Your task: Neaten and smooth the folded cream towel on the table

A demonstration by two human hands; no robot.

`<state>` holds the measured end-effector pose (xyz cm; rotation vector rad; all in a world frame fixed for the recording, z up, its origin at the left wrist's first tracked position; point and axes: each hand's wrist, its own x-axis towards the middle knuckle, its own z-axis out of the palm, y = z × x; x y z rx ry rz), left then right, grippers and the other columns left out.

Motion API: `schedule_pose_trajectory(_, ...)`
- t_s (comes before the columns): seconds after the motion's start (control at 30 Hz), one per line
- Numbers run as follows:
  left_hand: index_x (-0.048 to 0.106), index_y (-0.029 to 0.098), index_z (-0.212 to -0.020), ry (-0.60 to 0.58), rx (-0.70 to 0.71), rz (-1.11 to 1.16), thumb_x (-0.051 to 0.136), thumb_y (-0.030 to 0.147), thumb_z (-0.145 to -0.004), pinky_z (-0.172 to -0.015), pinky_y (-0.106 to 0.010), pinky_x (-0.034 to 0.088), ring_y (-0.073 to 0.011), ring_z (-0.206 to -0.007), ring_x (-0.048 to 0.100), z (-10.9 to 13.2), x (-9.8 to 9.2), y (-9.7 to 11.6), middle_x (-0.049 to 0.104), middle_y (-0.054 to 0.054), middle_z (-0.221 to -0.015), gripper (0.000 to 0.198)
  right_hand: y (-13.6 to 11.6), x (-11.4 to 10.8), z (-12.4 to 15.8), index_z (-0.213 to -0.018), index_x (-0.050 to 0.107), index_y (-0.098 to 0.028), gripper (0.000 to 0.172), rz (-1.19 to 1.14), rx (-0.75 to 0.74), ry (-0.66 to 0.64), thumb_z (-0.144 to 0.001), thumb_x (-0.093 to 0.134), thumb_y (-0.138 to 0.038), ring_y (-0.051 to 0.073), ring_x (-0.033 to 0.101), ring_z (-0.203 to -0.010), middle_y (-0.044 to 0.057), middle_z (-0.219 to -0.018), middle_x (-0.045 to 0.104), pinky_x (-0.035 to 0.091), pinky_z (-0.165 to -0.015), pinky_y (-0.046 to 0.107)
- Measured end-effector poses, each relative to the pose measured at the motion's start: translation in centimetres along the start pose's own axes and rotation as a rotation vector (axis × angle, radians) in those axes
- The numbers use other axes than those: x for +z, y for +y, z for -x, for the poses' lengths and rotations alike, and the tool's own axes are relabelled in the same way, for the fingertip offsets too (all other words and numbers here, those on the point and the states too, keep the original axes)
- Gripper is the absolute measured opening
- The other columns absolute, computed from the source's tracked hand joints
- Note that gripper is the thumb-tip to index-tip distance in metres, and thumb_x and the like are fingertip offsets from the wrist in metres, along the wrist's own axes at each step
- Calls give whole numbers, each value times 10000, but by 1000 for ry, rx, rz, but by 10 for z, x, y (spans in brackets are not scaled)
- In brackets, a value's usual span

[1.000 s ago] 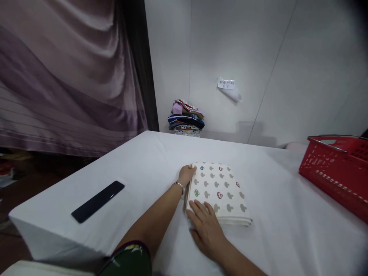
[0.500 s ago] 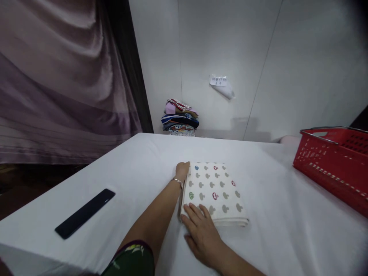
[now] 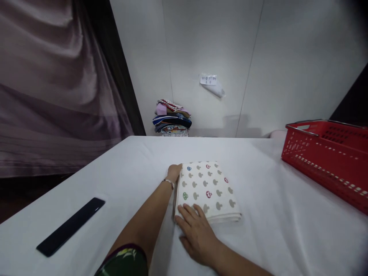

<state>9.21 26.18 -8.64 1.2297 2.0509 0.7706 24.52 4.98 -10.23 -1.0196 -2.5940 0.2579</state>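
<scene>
A folded white cloth [image 3: 198,188], printed with grey, red, blue and green mushrooms, lies flat on the white-covered table [image 3: 267,230]. At its far left corner is my left hand [image 3: 174,172], with the fingers closed on the cloth's edge and partly hidden by it. A bracelet circles that wrist. My right hand [image 3: 199,237] rests with outstretched, slightly spread fingers on the near left corner of the cloth, the thumb off to its side.
To the left lies a long dark flat object [image 3: 70,226]. A red plastic basket [image 3: 324,157] with a metal handle stands at the right. Behind the table's far edge rises a stack of folded fabrics [image 3: 172,119], near the wall. A purple curtain [image 3: 57,84] hangs at left.
The view has shifted slightly, so the table and everything on it appear further left. Both hands keep their places on the cloth, which looks unchanged.
</scene>
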Motion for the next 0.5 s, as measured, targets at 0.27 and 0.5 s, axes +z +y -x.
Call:
schedule_pose_trajectory(0.27,486,168,-1200,153,326,-165,433,397,-808,-1056,-288,315,-179,-1237,411,30,-12,20,459,-92,-1321,456,-1,-9,1,-1368,326,-214,467,-28,-6,-26,-932,392,-368,222,138,-1325,45,-1438,181,96,-1101,460)
schedule_pose_trajectory(0.5,328,231,-1340,-102,486,-525,262,510,-835,-1142,-491,121,-214,-1385,127,37,18,-1,204,-32,-1477,580,-1,-9,-1,-1392,295,-194,517,-36,-7,-47,-921,425,-361,227,120,-1328,66,-1437,177,76,-1100,462)
